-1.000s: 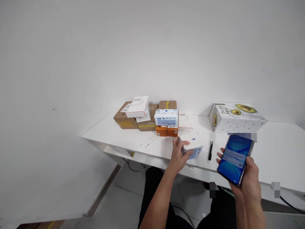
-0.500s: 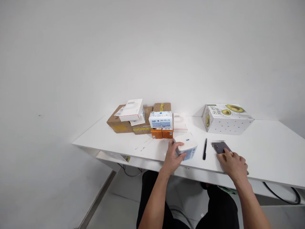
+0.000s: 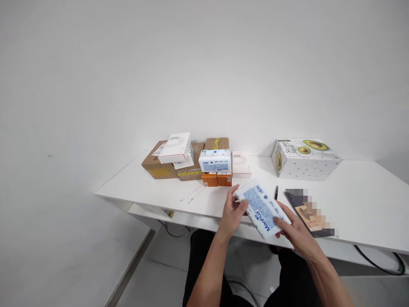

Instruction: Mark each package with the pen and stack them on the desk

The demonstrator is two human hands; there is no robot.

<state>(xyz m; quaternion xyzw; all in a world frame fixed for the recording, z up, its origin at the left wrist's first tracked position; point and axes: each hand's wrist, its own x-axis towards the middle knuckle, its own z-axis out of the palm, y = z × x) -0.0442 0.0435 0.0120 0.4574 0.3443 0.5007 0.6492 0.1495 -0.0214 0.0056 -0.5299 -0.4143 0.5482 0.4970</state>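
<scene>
A white and blue tissue pack [image 3: 260, 208] with "Manhua" lettering is held between both hands over the table's front edge, its printed side turned up toward me. My left hand [image 3: 234, 211] grips its left end, thumb on top. On the other end, my right hand [image 3: 294, 228] closes round the right corner, thumb across the print. A black pen [image 3: 276, 192] lies just behind the pack and is partly hidden by it. Right of my right hand rests a dark phone [image 3: 295, 200], partly blurred out by pixel blocks.
Brown cartons [image 3: 159, 166] stand at the back left, with a flat white box [image 3: 175, 147] on top. Another tissue pack [image 3: 215, 161] sits on two orange boxes [image 3: 210, 179], beside a white box [image 3: 241, 164]. An avocado-printed box [image 3: 306, 160] stands back right on the white table [image 3: 361, 200].
My right hand has left the phone and taken hold of the tissue pack's right end. The pack has been turned so its printed side faces up.
</scene>
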